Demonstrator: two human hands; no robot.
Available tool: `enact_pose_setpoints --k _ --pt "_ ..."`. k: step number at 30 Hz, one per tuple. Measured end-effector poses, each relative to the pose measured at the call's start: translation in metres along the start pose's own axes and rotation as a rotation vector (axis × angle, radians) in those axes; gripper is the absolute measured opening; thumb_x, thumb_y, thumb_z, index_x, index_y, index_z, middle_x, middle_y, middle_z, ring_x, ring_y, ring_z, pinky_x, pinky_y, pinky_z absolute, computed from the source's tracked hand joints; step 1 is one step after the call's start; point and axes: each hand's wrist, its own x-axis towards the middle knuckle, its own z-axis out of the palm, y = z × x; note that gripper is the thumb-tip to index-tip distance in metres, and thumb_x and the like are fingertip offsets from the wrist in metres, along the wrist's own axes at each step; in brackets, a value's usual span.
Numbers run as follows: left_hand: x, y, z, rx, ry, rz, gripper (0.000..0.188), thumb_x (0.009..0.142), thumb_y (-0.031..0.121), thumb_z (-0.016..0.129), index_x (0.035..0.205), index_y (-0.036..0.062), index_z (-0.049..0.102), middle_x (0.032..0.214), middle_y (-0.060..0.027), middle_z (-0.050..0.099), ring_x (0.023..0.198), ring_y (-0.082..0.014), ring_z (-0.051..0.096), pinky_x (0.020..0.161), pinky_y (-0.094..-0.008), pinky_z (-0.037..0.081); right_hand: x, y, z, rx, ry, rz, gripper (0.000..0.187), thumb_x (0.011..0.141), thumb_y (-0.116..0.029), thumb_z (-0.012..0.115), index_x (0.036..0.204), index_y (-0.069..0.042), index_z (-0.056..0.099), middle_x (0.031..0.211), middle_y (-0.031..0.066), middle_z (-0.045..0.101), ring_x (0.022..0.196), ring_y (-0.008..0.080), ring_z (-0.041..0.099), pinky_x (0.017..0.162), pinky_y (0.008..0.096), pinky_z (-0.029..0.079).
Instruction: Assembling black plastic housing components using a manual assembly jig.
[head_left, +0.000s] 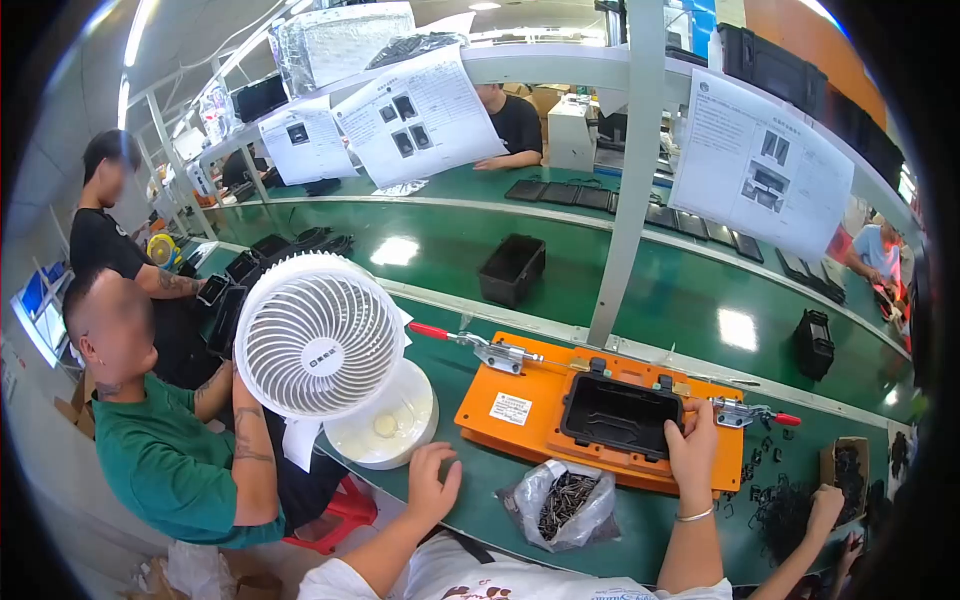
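Observation:
A black plastic case shell (612, 416) sits in an orange fixture (520, 395), its hollow side up. My right hand (693, 440), with a bangle at the wrist, grips the shell's right edge, thumb over the rim and fingers at the outer side. Two toggle clamps flank the shell: the left clamp (500, 354) and the right clamp (740, 411), both with red handles. My left hand (433, 486) hovers or rests by the bench's near edge, fingers loosely bent and nothing in them. Between my hands lies a clear bag (565, 505) of small dark metal pins.
A white fan (320, 340) stands left of the fixture. Small black clips (775, 495) lie scattered at right, where another person's hand (825, 507) reaches beside a cardboard box (845, 470). A black bin (512, 270) sits on the green conveyor beyond a metal post (625, 200). A seated person (170, 440) is at left.

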Motion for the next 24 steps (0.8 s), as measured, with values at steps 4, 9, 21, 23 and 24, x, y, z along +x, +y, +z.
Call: enact_pose_setpoints --k 4,9,21,23,24 --pt "0.002 -0.001 0.004 -0.058 -0.098 0.035 0.014 0.079 0.008 0.063 0.091 0.0025 0.059 0.102 -0.015 0.061 0.094 -0.0336 0.056 0.083 -0.0417 0.043 0.0 0.007 0.0 0.05 0.002 -0.001 0.028 0.074 -0.003 0.065 0.096 -0.005 0.049 0.062 0.0008 0.037 0.056 0.0126 0.039 0.052 0.0279 0.033" --pt "0.003 0.002 0.005 0.074 -0.138 0.08 0.015 0.078 0.011 0.065 0.091 0.0056 0.06 0.103 -0.013 0.059 0.096 -0.032 0.055 0.083 -0.042 0.041 -0.002 0.004 -0.001 0.08 -0.004 0.044 0.027 0.074 -0.002 0.065 0.096 -0.004 0.048 0.064 0.0 0.034 0.057 0.0113 0.036 0.052 0.027 0.031" --pt "0.006 0.01 0.004 0.195 -0.302 0.071 0.02 0.08 0.02 0.065 0.095 0.0076 0.059 0.108 -0.0099 0.053 0.104 -0.0295 0.049 0.09 -0.0431 0.034 -0.004 0.012 0.001 0.18 -0.065 0.093 0.03 0.076 0.004 0.061 0.101 -0.004 0.049 0.071 -0.0028 0.031 0.063 0.0064 0.03 0.056 0.0199 0.026" --pt "0.007 0.009 0.001 0.209 -0.292 0.07 0.021 0.081 0.021 0.065 0.096 0.0076 0.059 0.108 -0.0101 0.053 0.105 -0.0297 0.048 0.09 -0.0432 0.034 -0.004 0.016 0.002 0.177 -0.063 0.102 0.03 0.076 0.002 0.062 0.102 -0.003 0.049 0.071 -0.0026 0.031 0.063 0.0071 0.031 0.056 0.0207 0.027" --pt "0.007 0.011 0.001 0.206 -0.311 0.063 0.022 0.081 0.022 0.064 0.096 0.0072 0.059 0.109 -0.0106 0.052 0.106 -0.0299 0.048 0.091 -0.0432 0.033 -0.004 0.018 0.003 0.177 -0.054 0.107 0.03 0.076 0.001 0.062 0.103 -0.003 0.049 0.07 -0.0023 0.031 0.063 0.0077 0.032 0.056 0.0216 0.028"
